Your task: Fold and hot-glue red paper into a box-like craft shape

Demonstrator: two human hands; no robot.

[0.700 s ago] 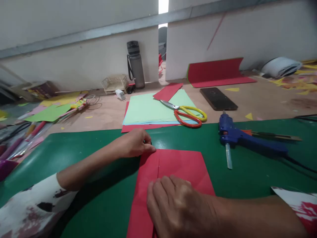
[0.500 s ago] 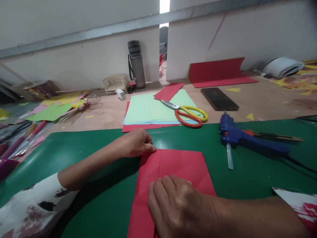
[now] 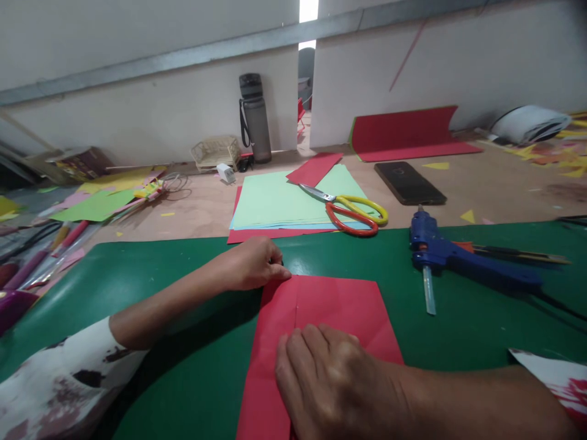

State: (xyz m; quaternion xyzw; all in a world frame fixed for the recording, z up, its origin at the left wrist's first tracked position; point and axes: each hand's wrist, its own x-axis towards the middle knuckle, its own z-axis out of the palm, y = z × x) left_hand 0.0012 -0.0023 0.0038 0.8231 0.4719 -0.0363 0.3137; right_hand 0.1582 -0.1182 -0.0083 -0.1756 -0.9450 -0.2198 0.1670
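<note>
A folded piece of red paper [image 3: 337, 299] lies on the green mat, with a vertical seam running down its left part. At its top left corner, my left hand [image 3: 254, 263] is closed, thumb and fingers pinching the edge. My right hand [image 3: 330, 379] rests over the lower middle of the paper, fingers curled together and pressed down along the seam. Its fingertips, and the paper's bottom part beneath it, are hidden from the head view.
A blue glue gun [image 3: 463, 256] lies right of the paper on the green mat [image 3: 192, 379]. Beyond are scissors [image 3: 353, 214] on light green sheets [image 3: 270, 201], a phone [image 3: 409, 183], a grey bottle [image 3: 257, 125] and a bent red card [image 3: 408, 135]. Pens and paper scraps [image 3: 101, 205] crowd the left.
Both hands keep almost the same places on the red paper. The whole view has shifted very slightly; nothing was picked up or let go.
</note>
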